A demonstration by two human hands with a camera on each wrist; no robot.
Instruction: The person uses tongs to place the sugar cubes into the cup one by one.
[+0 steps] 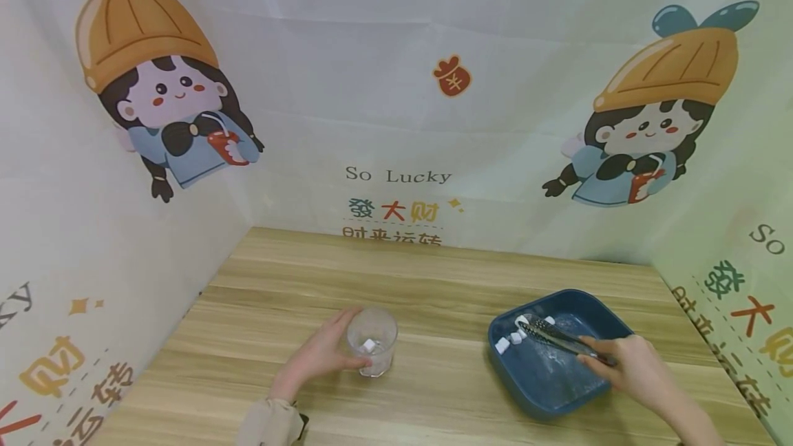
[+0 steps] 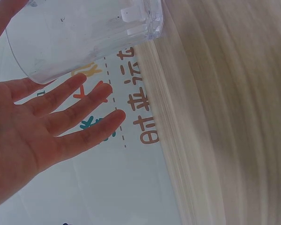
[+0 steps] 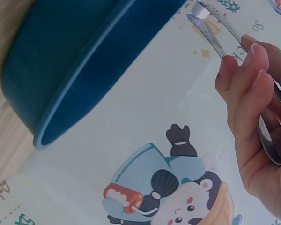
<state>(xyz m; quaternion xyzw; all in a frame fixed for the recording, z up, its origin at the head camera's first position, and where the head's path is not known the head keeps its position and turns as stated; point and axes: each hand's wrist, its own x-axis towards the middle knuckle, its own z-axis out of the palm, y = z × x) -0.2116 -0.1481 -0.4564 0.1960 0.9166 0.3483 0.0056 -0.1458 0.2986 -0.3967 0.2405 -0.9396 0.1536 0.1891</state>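
Thumb and forefinger of my left hand point(image 1: 322, 353) hold a clear glass point(image 1: 379, 336) standing on the table. One small white cube point(image 1: 369, 345) shows inside it. In the left wrist view, the other fingers point(image 2: 86, 133) stretch out straight below the glass. On the right, my right hand point(image 1: 638, 370) grips metal tongs point(image 1: 566, 343) over a blue basin point(image 1: 539, 406). A white cube point(image 3: 200, 11) sits between the tong tips in the right wrist view, above the basin's rim. Several white cubes point(image 1: 502, 345) lie at the basin's left side.
The wood-grain table point(image 1: 434, 294) is enclosed by a pale printed cloth point(image 1: 384, 88) at the back and both sides. Bare tabletop separates the glass from the basin. The basin's raised walls stand around the cubes.
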